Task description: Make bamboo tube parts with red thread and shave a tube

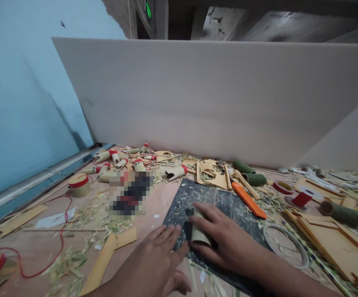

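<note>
A short pale bamboo tube lies on the dark, scratched cutting mat. My right hand is wrapped over it from the right, fingers across its top and thumb near its front end. Just left of the tube, my left hand is stretched out low over the table, fingers extended and holding nothing; whether it touches the tube I cannot tell. An orange utility knife rests along the mat's far right edge. Part of the tube is covered by my right fingers.
Bamboo shavings litter the table. Several red-trimmed bamboo pieces lie at the back left. On the right are a tape roll, a red spool, a green bamboo tube and wooden pieces. A white panel stands behind.
</note>
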Demonstrator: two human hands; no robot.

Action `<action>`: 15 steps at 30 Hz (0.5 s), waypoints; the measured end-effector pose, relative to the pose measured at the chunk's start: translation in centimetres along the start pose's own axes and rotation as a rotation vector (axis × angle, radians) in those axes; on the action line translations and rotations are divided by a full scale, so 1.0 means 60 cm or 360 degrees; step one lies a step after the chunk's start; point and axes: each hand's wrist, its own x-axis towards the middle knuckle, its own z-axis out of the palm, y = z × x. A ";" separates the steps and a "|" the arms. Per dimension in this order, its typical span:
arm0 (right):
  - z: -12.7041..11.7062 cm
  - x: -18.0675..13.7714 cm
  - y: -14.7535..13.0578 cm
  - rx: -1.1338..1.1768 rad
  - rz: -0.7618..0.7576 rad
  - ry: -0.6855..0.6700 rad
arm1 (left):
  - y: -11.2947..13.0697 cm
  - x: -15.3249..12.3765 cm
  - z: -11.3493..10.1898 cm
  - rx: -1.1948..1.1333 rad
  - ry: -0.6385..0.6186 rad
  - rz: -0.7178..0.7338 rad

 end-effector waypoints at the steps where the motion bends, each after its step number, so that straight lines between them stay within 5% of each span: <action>1: 0.000 0.000 0.004 0.0003 0.0025 0.0010 | 0.001 0.001 -0.002 0.0002 -0.0017 -0.0007; 5: -0.002 0.003 0.020 0.0012 0.0298 0.0160 | 0.006 0.003 -0.017 0.0041 -0.0169 -0.0033; 15: 0.003 0.007 0.012 0.0195 0.0380 0.0158 | 0.011 0.011 -0.039 0.0028 -0.0372 -0.0061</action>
